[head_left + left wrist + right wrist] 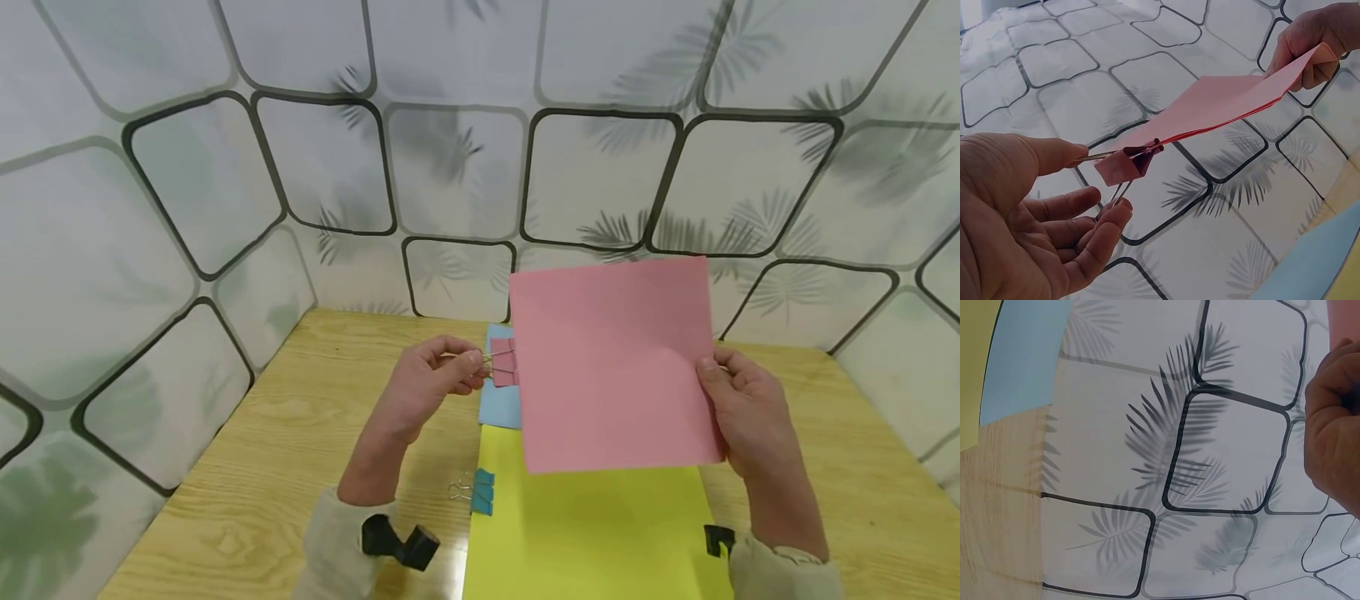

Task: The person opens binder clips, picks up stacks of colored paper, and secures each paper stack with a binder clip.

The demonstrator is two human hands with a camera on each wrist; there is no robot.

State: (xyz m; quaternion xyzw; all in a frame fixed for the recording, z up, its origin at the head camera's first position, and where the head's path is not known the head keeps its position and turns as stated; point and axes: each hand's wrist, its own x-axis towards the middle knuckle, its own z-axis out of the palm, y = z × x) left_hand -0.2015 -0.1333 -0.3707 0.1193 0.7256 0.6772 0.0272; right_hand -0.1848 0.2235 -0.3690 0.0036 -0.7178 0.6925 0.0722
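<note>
A stack of pink paper (615, 367) is held up above the table, its layered edge showing in the left wrist view. My left hand (442, 375) pinches the wire handles of a pink binder clip (504, 362) between thumb and fingers. In the left wrist view the clip (1124, 166) sits at the stack's left edge, its mouth around the sheets. My right hand (746, 408) grips the stack's right edge, thumb in front. Only part of the right hand (1335, 419) shows in the right wrist view.
Below the pink stack lies yellow paper (600, 533) with a teal binder clip (482, 492) on its left edge. Blue paper (498, 406) lies behind it. The wooden table (300, 467) meets a patterned wall covering (465, 175) at the back.
</note>
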